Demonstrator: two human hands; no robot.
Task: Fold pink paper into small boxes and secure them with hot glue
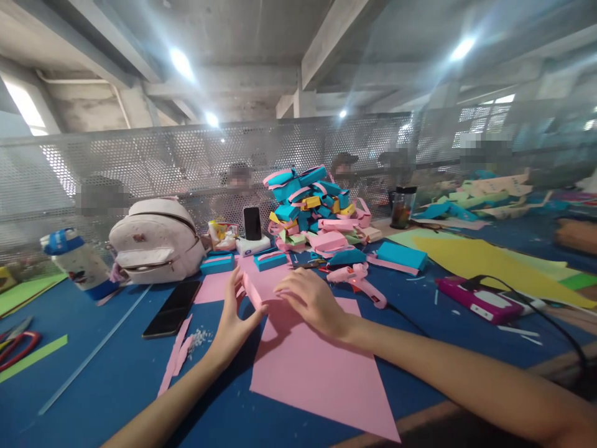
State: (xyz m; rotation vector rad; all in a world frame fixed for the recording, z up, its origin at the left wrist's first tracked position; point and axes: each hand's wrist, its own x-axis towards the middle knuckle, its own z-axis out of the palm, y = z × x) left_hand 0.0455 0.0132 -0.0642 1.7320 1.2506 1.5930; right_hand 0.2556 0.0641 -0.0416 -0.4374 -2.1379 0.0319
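Note:
My left hand (237,320) grips a small pink folded paper piece (252,291) between its thumb and fingers, tilted above the table. Just right of it is my right hand (310,302), its fingers curled and brought together at the tips; whatever they pinch is too small to make out. Beneath both hands lies a large pink paper sheet (321,379). A pink hot glue gun (359,281) rests beyond my right hand, its cord running right. Two blue paper boxes with pink strips, a left one (217,264) and a right one (270,259), sit behind my hands.
Blue and pink paper pieces form a tall pile (317,211) at the back. Left are a backpack (156,242), a bottle (79,264), a black phone (172,309), pink strips (175,358) and scissors (18,342). Yellow paper (485,267) and a purple device (480,298) lie right.

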